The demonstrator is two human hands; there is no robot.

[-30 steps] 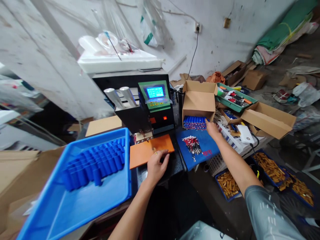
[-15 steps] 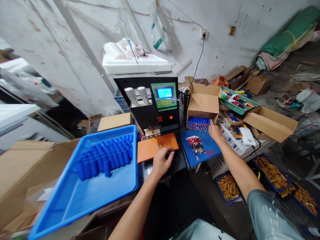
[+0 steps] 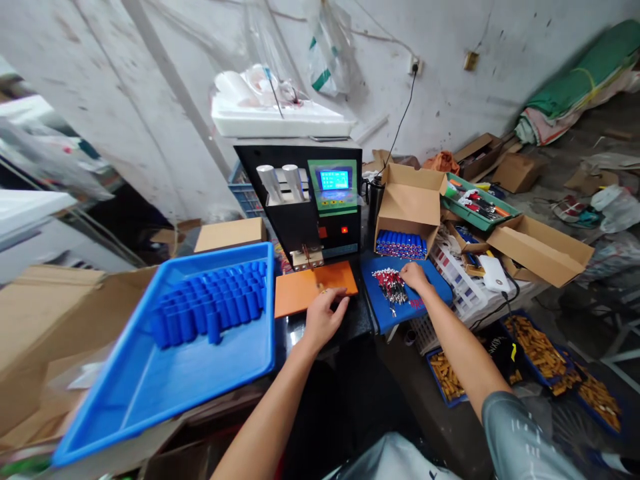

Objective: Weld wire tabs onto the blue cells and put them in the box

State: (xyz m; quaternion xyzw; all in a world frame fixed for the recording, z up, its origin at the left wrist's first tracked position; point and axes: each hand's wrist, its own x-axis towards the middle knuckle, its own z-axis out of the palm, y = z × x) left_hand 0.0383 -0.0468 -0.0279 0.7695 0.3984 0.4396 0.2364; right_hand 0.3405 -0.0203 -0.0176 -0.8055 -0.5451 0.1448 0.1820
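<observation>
Now the right hand [image 3: 414,275] has been drawn back from the blue cylindrical cells [image 3: 401,245], stacked in the open brown cardboard box [image 3: 410,200], to the thin red-and-black wires with white ends [image 3: 391,287] bunched on the flat blue mat [image 3: 436,281]; the work is thus apparently shifted toward the wires. The left hand [image 3: 325,318] is kept at the flat orange plate [image 3: 295,297]. Whether anything is gripped by either hand cannot be told.

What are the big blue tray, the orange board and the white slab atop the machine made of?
Tray: likely moulded plastic; smooth sheen, thick rim.
Board: perhaps plastic or laminate; flat, smooth, evenly coloured.
Slab: probably polystyrene foam; thick, matte white.
</observation>
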